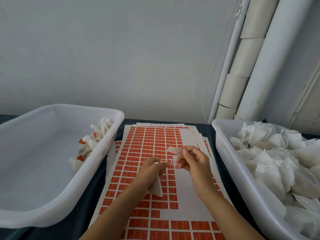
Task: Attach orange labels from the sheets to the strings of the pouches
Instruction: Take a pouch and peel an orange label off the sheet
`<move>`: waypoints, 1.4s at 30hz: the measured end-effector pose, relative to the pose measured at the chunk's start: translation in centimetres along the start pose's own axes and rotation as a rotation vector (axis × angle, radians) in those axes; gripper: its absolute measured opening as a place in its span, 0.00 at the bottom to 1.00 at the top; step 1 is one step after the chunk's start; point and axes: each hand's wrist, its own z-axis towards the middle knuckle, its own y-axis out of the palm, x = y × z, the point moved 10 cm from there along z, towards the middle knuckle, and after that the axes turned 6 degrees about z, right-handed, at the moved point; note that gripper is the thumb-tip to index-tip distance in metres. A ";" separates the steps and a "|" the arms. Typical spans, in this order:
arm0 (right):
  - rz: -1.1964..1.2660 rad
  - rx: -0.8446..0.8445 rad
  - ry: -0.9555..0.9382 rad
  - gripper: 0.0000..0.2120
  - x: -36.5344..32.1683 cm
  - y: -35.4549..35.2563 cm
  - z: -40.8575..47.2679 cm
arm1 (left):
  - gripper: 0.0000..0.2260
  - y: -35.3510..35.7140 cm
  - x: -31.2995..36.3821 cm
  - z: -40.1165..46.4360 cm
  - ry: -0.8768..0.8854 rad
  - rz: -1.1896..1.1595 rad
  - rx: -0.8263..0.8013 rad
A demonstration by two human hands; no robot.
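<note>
Nearest my view, the top label sheet (pixel 155 153) lay on a stack between two white tubs, most of its orange labels (pixel 160 224) in place and a bare strip down its right side. I saw the left tub (pixel 43 196) holding a few finished pouches (pixel 88 146) with orange tags in its far right corner, while the right tub (pixel 230 170) was heaped with untagged white pouches (pixel 270 163) and loose strings. My left hand (pixel 152 168) had its fingers curled round a pouch (pixel 156 188) that hung below the palm. My right hand (pixel 192 161) pinched another pouch (pixel 175 150) between thumb and fingertips above the sheet. A thin string (pixel 170 161) showed between both hands; I could not tell which pouch it belonged to. The bottom frame edge cut off both forearms.
</note>
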 end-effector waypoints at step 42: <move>-0.107 0.054 -0.017 0.03 0.8 -0.2 -1.1 | 0.21 0.0 4.2 -2.4 0.513 -0.231 -0.128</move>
